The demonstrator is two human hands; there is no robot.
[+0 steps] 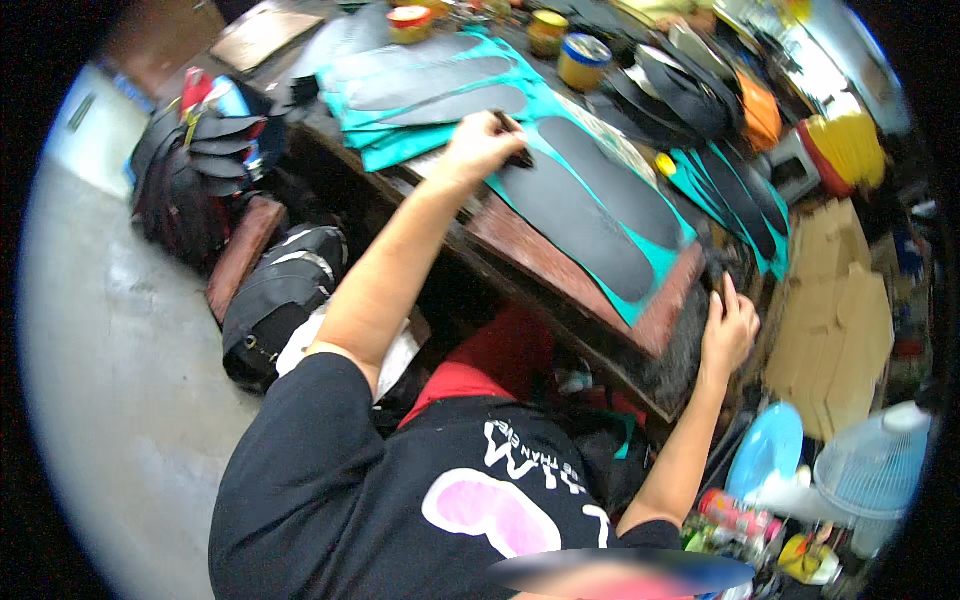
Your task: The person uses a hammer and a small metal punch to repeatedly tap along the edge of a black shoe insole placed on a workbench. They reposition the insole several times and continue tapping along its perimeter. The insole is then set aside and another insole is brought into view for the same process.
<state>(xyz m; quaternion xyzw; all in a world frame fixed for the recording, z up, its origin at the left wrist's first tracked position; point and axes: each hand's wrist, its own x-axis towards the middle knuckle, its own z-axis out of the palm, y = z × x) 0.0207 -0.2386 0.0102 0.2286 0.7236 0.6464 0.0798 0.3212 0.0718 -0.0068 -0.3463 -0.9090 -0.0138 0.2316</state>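
In front of me a turquoise sheet with two dark grey sole shapes (580, 212) lies on a reddish-brown board (520, 236) at the table's edge. My left hand (482, 148) is closed at the sheet's far left end, around a small black object (516, 142) whose kind I cannot make out. Beyond the board's right end, my right hand (731, 328) is closed on a dark, blurred tool (716, 268) that looks like a brush. Several similar turquoise sheets with grey sole shapes (430, 82) are stacked just past my left hand.
Jars (584, 62) stand along the table's back, beside a heap of black pieces (670, 95). More turquoise sheets (738, 195) lie at the right. Cardboard (832, 320), a blue fan (870, 465) and a black bag (285, 305) surround the table.
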